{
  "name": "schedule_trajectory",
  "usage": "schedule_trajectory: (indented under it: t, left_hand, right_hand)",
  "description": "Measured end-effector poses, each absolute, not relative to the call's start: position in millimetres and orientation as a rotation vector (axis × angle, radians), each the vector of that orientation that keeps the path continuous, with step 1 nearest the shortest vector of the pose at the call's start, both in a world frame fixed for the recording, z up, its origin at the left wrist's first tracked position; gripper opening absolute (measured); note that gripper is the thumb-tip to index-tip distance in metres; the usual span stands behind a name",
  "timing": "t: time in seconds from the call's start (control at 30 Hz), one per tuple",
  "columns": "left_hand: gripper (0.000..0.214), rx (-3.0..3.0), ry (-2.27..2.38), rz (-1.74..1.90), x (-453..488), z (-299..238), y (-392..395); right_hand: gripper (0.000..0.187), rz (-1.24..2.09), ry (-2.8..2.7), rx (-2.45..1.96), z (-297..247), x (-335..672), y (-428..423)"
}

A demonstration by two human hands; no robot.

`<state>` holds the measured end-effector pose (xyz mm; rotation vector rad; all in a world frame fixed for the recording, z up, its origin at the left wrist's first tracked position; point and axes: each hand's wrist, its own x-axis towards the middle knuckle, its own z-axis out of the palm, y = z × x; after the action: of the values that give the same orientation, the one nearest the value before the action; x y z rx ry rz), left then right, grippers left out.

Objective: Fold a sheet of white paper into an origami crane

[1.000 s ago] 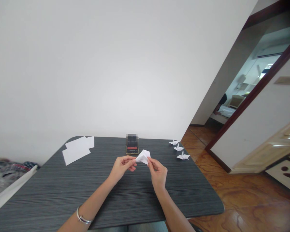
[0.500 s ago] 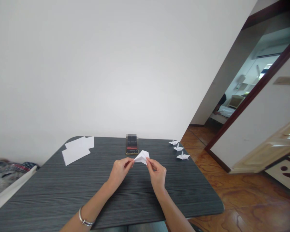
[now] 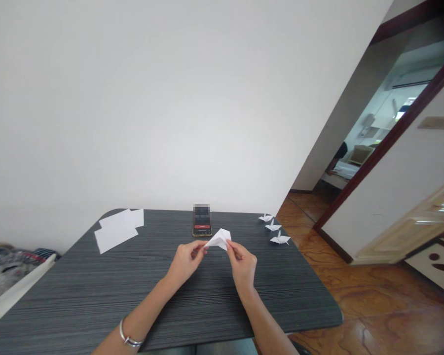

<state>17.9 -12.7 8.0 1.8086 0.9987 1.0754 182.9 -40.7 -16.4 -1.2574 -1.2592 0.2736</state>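
A partly folded piece of white paper (image 3: 219, 238) is held above the table between my two hands. My left hand (image 3: 188, 260) pinches its pointed left end between thumb and fingers. At the other side, my right hand (image 3: 241, 263) grips the lower right edge in a pinch. Creases run across the paper, and its wider part faces up and to the right. Off to the right lie three white paper cranes, the nearest paper crane (image 3: 280, 239) being close to the table's right edge.
Several loose white sheets (image 3: 115, 238) overlap at the back left of the dark table (image 3: 96, 301). A phone (image 3: 202, 220) stands near the wall, just beyond the paper. Through the doorway at right, part of a person (image 3: 336, 159) shows beside a bed.
Both hands have shifted very slightly right with the folded paper. Its wide part appears spread a little more. The cranes, sheets and phone stay put.
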Motion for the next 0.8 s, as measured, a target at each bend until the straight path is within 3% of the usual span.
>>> schedule_trajectory:
  t: [0.8]
  left_hand:
    - [0.025,1.825,1.054,1.144,19.9,9.8,-13.2]
  right_hand:
    - [0.018,0.22,-1.386,-1.194,-11.8,182.2,-43.1]
